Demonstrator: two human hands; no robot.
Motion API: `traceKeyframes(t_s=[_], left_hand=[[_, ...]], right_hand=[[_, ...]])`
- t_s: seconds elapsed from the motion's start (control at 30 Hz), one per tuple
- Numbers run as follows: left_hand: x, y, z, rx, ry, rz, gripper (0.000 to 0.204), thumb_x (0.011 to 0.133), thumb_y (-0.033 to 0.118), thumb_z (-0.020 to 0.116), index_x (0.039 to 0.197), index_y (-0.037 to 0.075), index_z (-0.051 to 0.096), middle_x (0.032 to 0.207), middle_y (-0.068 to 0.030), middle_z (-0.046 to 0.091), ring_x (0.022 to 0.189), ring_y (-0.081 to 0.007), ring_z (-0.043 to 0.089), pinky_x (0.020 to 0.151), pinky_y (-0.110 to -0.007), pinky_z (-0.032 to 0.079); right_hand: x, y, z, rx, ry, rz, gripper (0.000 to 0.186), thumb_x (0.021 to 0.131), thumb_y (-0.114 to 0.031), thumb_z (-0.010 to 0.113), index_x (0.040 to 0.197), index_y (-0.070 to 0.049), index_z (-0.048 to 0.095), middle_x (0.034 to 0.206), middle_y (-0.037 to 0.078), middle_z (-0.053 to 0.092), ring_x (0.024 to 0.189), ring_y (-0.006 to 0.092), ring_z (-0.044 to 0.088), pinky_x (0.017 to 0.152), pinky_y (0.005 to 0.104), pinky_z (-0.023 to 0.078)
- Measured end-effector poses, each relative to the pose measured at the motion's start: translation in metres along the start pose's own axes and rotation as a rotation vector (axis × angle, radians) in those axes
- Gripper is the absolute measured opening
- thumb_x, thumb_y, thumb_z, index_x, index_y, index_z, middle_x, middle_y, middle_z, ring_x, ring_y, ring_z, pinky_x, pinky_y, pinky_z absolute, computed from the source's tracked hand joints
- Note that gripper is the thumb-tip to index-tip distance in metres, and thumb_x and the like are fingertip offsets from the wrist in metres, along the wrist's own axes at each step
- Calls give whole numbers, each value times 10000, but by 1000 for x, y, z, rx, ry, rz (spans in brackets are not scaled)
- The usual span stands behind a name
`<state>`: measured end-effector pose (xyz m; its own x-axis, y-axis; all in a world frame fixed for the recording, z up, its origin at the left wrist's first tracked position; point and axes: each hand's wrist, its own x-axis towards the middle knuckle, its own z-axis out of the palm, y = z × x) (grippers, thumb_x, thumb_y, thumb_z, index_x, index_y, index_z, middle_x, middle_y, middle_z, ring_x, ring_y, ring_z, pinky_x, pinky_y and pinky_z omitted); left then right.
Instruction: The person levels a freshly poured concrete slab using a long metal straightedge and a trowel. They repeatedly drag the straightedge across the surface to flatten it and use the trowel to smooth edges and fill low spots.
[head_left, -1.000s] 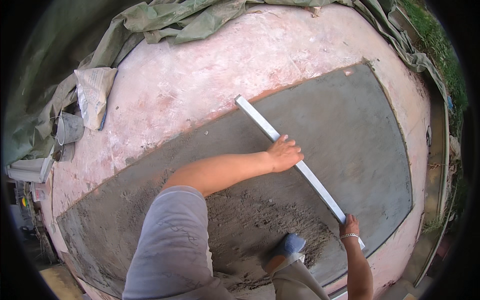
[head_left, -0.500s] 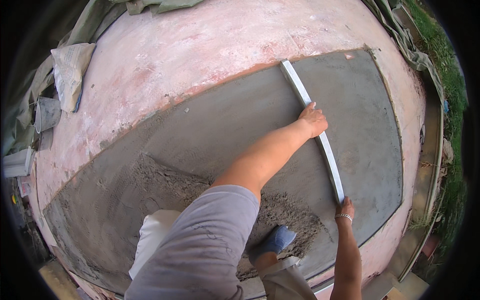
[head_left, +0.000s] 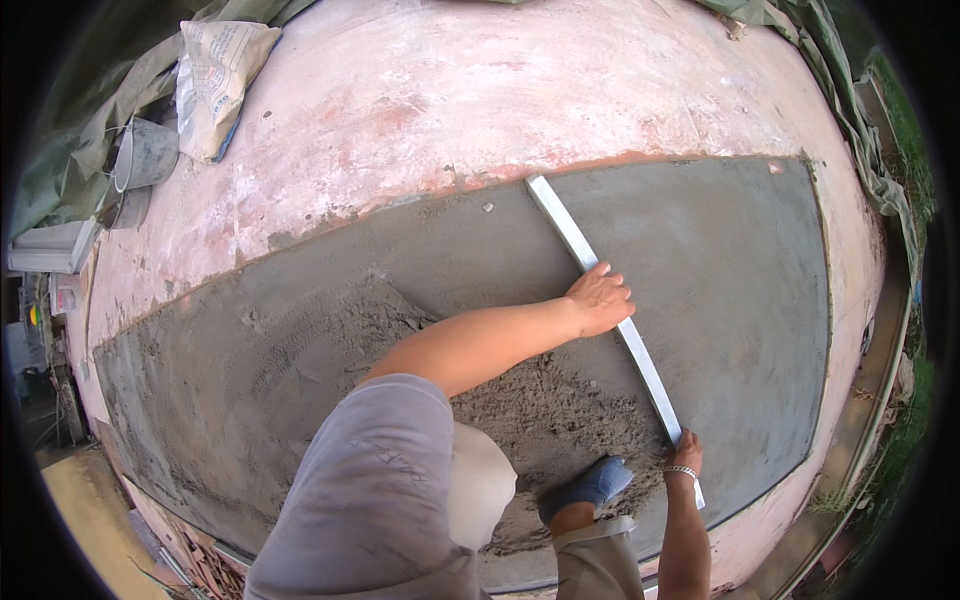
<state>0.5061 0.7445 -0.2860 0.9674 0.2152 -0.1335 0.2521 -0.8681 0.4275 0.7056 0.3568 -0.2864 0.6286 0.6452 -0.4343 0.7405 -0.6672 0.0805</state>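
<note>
A long pale metal straightedge (head_left: 648, 370) lies across a bed of wet grey mortar (head_left: 740, 300). My left hand (head_left: 600, 298) grips it about midway, fingers wrapped over its top. Closer to me, my right hand (head_left: 686, 455), with a chain bracelet at the wrist, is closed on the near part, and a short end of the bar pokes out beyond it. Right of the bar the mortar looks smooth; to the left, a rough crumbly heap of mortar (head_left: 540, 410) lies under my left arm. The undersides of both hands are hidden.
My foot in a blue shoe (head_left: 600, 480) rests by the rough mortar. A pinkish slab (head_left: 400, 110) borders the bed. At the far left are a printed sack (head_left: 215, 85) and a grey bucket (head_left: 146, 155). Green tarpaulin (head_left: 850, 110) runs along the right side, with grass beyond.
The straightedge has slid left across the mortar, its far end now closer to a small pale lump. Both hands have moved with it, still gripping. The view has shifted too.
</note>
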Motion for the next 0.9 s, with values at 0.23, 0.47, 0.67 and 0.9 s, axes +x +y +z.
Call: traceKeyframes(t_s=[0.23,0.47,0.67,0.9], left_hand=[[-72,-19,9,-45,169,-62,159,912,151,528,962,125,678,989,-44,657,1110,-220,579,1105,-441,347],[-74,-17,15,-63,184,-85,161,912,154,535,945,122,689,986,-43,670,1120,-217,579,1113,-431,339],[-72,-15,7,-56,108,-99,177,911,157,543,958,113,707,1015,-56,683,1133,-226,582,1119,-430,334],[-73,-16,7,-71,114,-87,189,914,155,541,960,112,720,1021,-56,688,1134,-228,584,1114,-436,333]], right_hand=[[-5,-31,0,-66,3,-95,405,814,-19,579,1216,-67,576,1214,163,610,1073,388,574,956,462,471],[-13,-29,3,-94,12,-105,423,813,-23,577,1233,-69,567,1228,158,601,1098,386,563,966,473,455],[-11,-27,6,-57,24,-106,437,787,-39,620,1219,-63,561,1183,169,614,1102,393,562,964,474,450],[-12,-28,5,-34,31,-95,451,773,-37,642,1214,-47,550,1153,189,614,1092,411,561,957,490,455]])
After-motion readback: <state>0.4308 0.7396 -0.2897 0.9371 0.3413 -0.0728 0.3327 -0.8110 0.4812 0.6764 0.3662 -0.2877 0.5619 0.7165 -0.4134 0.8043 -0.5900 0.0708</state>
